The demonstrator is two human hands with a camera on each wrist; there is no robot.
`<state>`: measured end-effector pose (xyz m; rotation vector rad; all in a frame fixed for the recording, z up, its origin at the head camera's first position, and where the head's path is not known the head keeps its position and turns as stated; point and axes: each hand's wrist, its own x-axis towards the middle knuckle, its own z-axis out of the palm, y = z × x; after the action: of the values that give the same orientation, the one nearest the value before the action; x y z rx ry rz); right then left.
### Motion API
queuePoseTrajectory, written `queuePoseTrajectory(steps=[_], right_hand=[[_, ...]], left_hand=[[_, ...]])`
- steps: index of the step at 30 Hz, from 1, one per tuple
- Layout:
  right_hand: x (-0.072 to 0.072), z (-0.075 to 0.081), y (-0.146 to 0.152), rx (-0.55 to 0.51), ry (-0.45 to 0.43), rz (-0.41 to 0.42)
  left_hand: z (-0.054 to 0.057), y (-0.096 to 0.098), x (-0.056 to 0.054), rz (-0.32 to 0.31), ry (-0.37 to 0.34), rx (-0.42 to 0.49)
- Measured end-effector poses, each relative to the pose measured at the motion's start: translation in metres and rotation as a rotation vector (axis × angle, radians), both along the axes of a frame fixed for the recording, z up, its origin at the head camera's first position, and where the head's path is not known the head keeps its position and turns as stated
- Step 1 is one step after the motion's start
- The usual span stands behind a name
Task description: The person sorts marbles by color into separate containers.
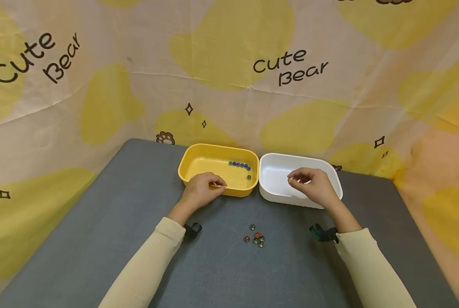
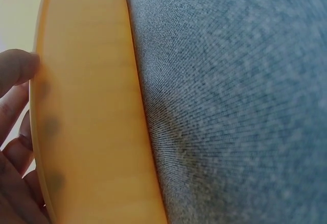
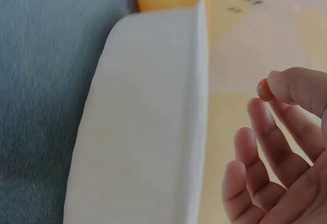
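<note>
My left hand (image 1: 202, 190) is at the near rim of a yellow plastic tub (image 1: 198, 150). In the left wrist view its thumb (image 2: 20, 68) rests on the rim's edge and the other fingers lie behind it, on the inner side. Several blue marbles (image 1: 238, 164) sit inside that tub at the back right. Over the white plastic tub (image 1: 275, 197), my right hand (image 1: 316, 186) pinches an orange marble (image 3: 264, 90) between thumb and index finger, its other fingers spread loosely. The marble is above the white rim.
Several loose marbles, orange ones (image 1: 246, 239) and greenish clear ones (image 1: 253, 227), lie on the grey table (image 1: 222, 273) in front of the tubs. Both tubs stand side by side near the back edge, before a printed cloth backdrop (image 1: 229, 51).
</note>
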<state>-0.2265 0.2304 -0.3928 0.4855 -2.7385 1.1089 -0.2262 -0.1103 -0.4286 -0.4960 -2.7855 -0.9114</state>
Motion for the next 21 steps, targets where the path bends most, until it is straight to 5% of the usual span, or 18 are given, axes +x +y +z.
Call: queuePoseTrajectory(steps=[21], right_hand=[[-0.065,-0.04,0.014,-0.077,-0.22,-0.053]], left_hand=[[0.002,0.001,0.002,0.007,-0.018,0.012]])
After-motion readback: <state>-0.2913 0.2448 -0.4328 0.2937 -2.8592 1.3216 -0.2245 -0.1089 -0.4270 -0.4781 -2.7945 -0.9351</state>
